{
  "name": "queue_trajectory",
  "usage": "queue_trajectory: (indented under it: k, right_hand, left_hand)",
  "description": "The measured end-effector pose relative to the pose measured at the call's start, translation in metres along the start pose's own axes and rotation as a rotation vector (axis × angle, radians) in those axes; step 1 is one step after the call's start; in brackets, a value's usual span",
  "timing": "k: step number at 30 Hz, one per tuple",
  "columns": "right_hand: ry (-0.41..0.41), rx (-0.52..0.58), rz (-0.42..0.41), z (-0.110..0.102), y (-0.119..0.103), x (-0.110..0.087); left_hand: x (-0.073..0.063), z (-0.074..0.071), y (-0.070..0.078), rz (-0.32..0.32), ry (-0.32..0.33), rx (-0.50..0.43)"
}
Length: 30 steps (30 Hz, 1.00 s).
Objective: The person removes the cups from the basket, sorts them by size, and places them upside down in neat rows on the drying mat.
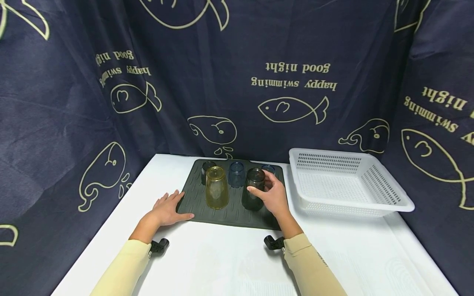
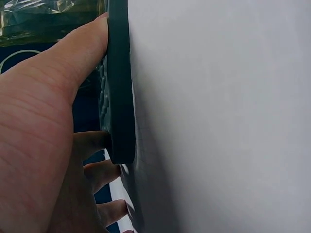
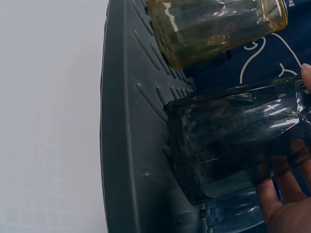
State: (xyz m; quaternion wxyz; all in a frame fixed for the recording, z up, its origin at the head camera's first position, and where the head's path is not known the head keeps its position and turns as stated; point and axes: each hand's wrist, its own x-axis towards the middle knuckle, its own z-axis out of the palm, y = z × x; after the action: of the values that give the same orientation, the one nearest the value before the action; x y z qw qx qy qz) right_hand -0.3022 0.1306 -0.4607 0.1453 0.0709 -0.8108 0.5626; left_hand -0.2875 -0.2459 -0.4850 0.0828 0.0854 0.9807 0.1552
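My right hand grips a tall dark grey glass around its upper part. In the right wrist view the wide end of this glass meets the ridged mat. To its left a tall amber glass stands on the dark grey drying mat. My left hand lies spread at the mat's left front corner, thumb and fingertips touching its edge. Behind stand a small dark glass, a small blue glass and another blue glass, partly hidden by the right hand.
A white perforated plastic basket stands on the white table, right of the mat. Dark blue curtains with fish drawings and lettering hang behind and at both sides of the table.
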Motion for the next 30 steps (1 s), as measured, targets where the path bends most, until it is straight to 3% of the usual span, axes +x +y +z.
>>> queue_trajectory:
  k: [13,17,23,30]
  right_hand:
    - [0.002,0.042,0.006,0.001,0.007,0.003]
    - [-0.036,0.059,-0.012,-0.003,0.007,0.004]
    - [-0.131,0.020,-0.027,-0.017,0.008,0.005]
    - [-0.230,0.064,-0.073,-0.047,0.002,0.007]
  left_hand:
    - [0.004,-0.004,0.000,0.005,0.007,-0.013]
    - [0.004,-0.008,0.001,0.045,0.043,-0.042]
    - [0.011,-0.016,0.001,0.136,0.146,-0.097]
    - [0.028,-0.030,0.004,0.225,0.357,-0.116]
